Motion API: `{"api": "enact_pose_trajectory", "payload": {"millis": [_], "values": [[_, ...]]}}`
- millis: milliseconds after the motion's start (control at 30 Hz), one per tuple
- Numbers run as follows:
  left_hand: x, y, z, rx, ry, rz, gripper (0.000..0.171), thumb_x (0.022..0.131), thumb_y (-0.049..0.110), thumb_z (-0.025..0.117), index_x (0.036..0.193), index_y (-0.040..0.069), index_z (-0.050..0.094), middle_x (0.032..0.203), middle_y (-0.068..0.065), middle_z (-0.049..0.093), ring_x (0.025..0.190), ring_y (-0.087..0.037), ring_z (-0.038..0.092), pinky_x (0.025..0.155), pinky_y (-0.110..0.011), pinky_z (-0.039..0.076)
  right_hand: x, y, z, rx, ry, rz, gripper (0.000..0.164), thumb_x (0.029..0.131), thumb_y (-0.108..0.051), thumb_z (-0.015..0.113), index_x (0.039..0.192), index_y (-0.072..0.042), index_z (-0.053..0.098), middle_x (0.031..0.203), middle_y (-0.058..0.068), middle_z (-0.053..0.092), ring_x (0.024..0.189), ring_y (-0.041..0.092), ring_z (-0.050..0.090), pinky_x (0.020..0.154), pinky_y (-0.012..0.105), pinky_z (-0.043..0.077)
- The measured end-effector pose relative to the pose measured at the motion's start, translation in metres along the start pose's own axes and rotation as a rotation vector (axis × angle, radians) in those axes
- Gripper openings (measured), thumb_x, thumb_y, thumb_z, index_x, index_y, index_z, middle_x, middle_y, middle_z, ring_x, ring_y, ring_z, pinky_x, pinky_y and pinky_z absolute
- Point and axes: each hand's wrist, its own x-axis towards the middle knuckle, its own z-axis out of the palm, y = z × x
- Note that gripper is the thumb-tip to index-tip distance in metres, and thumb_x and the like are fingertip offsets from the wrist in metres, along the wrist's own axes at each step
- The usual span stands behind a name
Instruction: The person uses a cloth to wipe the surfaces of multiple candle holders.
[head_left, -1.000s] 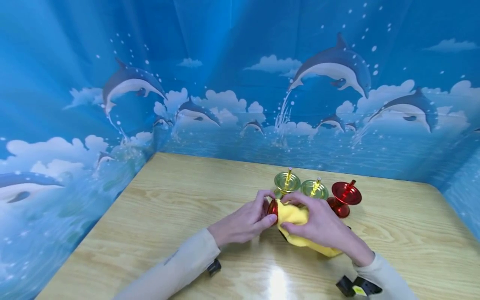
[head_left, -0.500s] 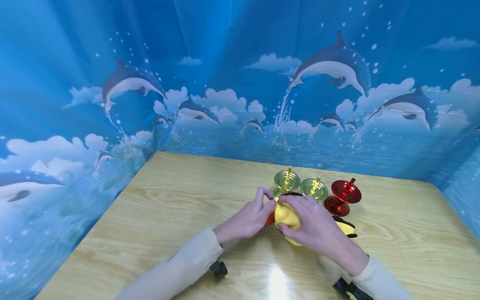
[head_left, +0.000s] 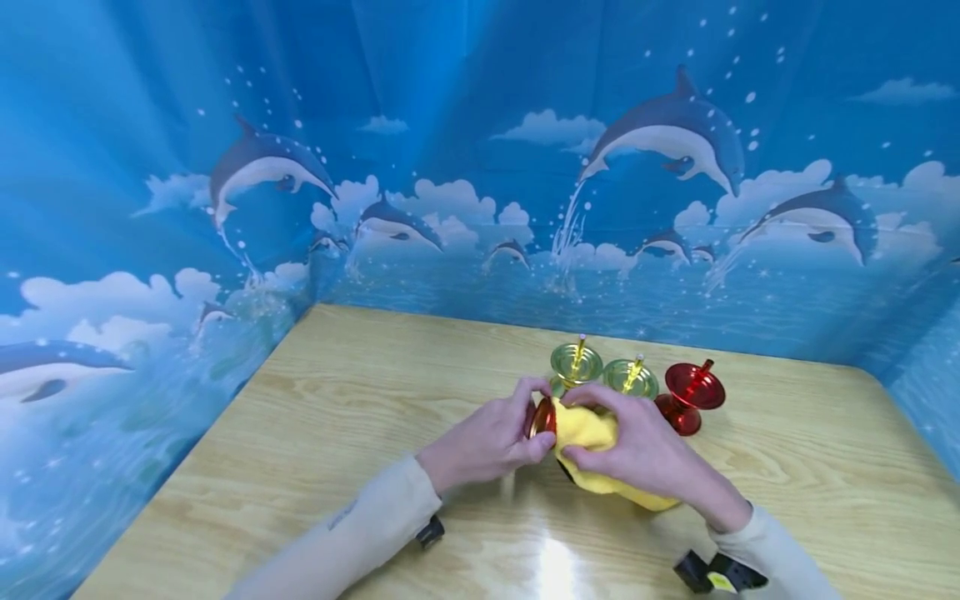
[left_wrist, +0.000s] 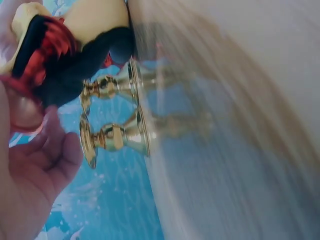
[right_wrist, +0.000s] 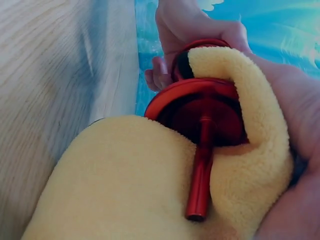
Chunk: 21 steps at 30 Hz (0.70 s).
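A shiny red metal candle holder (head_left: 543, 421) lies tipped on its side between the two hands. My left hand (head_left: 487, 440) grips its round base, thumb toward the near side. My right hand (head_left: 648, 442) wraps a yellow cloth (head_left: 588, 432) with black edging around the holder's other end. In the right wrist view, the fluffy cloth (right_wrist: 250, 165) folds around the red dish (right_wrist: 200, 112), and the holder's central rod (right_wrist: 200, 192) pokes out along it. In the left wrist view, the cloth's dark edging (left_wrist: 65, 77) hangs beside the red stem.
Two gold candle holders, one at left (head_left: 576, 364) and one beside it (head_left: 630, 379), stand upright just behind the hands. Right of them stands another red candle holder (head_left: 690, 390). The wooden table (head_left: 360, 375) meets a blue dolphin backdrop (head_left: 450, 167) at its back and left edges.
Half a second ago the right hand was rolled forward over the cloth, with the red base mostly covered. Now both hands have turned back, and the base shows again beside the left thumb.
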Motion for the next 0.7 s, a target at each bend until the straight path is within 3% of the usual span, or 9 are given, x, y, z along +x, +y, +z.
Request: {"api": "enact_pose_trajectory", "payload": {"millis": [100,200,333,433,533,700], "values": [[0.003,0.004,0.005,-0.025,0.063,-0.052,0.051,0.105,0.058,0.036,0.131,0.014,0.036,0.073,0.005,0.054,0.057,0.001,0.045,0.05,-0.017,0.042,0.0,-0.003,0.001,-0.015,0.032,-0.014,0.047,0.076,-0.021,0.089,0.117,-0.02,0.066,0.097,-0.005,0.072,0.065,0.002,0.05,0.055,0.022,0.044],[0.007,0.008,0.01,-0.106,0.098,-0.168,0.056,0.105,0.064,0.029,0.13,0.015,0.038,0.066,0.006,0.051,0.053,-0.001,0.042,0.047,-0.02,0.038,0.0,-0.006,0.005,-0.106,0.075,-0.05,0.046,0.074,-0.018,0.089,0.115,-0.018,0.067,0.099,-0.004,0.072,0.072,0.006,0.055,0.058,0.022,0.045],[0.009,0.013,0.015,-0.244,0.095,-0.383,0.048,0.107,0.061,0.029,0.126,0.017,0.04,0.062,0.006,0.048,0.051,-0.006,0.043,0.049,-0.024,0.037,-0.001,-0.009,0.012,-0.274,0.121,-0.113,0.049,0.072,-0.021,0.09,0.115,-0.014,0.068,0.105,-0.001,0.075,0.086,0.014,0.062,0.069,0.028,0.05],[0.009,0.013,0.015,-0.315,0.063,-0.465,0.036,0.11,0.052,0.032,0.124,0.02,0.04,0.063,0.001,0.051,0.049,-0.012,0.048,0.05,-0.026,0.041,-0.001,-0.008,0.014,-0.316,0.123,-0.123,0.05,0.071,-0.022,0.091,0.115,-0.014,0.069,0.105,-0.001,0.076,0.086,0.015,0.063,0.069,0.03,0.05],[0.006,0.011,0.012,-0.318,0.002,-0.422,0.031,0.111,0.045,0.036,0.132,0.021,0.037,0.071,-0.004,0.061,0.05,-0.016,0.055,0.049,-0.027,0.047,-0.001,-0.007,0.011,-0.268,0.107,-0.099,0.047,0.072,-0.021,0.09,0.114,-0.015,0.07,0.106,-0.002,0.075,0.083,0.011,0.06,0.064,0.024,0.046],[-0.001,0.004,0.004,-0.154,-0.056,-0.203,0.044,0.11,0.037,0.044,0.145,0.015,0.028,0.094,-0.001,0.063,0.064,-0.009,0.061,0.062,-0.022,0.053,0.002,-0.004,0.003,-0.1,0.043,-0.034,0.044,0.074,-0.018,0.089,0.114,-0.018,0.069,0.099,-0.003,0.072,0.069,0.004,0.053,0.056,0.02,0.044]]}}
